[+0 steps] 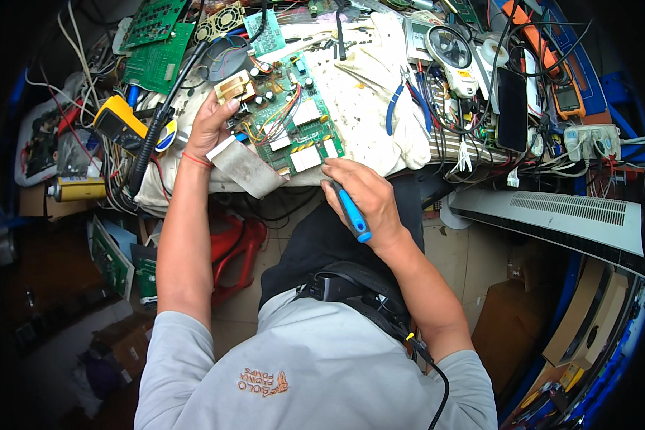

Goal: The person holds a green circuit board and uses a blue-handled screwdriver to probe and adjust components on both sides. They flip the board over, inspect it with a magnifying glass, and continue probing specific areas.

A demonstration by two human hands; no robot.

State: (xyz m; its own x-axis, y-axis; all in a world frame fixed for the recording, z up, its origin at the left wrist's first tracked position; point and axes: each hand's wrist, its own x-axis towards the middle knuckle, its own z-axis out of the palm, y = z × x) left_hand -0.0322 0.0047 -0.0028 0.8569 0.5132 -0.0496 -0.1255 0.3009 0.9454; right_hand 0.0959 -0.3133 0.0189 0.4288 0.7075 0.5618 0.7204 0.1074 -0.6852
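Note:
A green circuit board [312, 111] lies tilted over the near edge of the white cloth, crowded with capacitors, coloured wires and white blocks. My left hand [213, 125] grips its left side, the thumb beside a yellowish transformer [233, 86]. From the board's near left corner hangs a wide grey flat strip [247, 170], which looks like a ribbon cable. My right hand [365, 195] is closed round a screwdriver with a blue handle [353, 215], close to the board's near right corner. The screwdriver's tip is hidden by my fingers.
Blue-handled pliers [397, 107] rest on the stained cloth [369, 86]. A yellow multimeter [122, 123] and a black flexible arm [150, 140] stand at left. Towards the right are a magnifier lamp [451, 61], a phone [512, 107], an orange multimeter [567, 97] and tangled cables.

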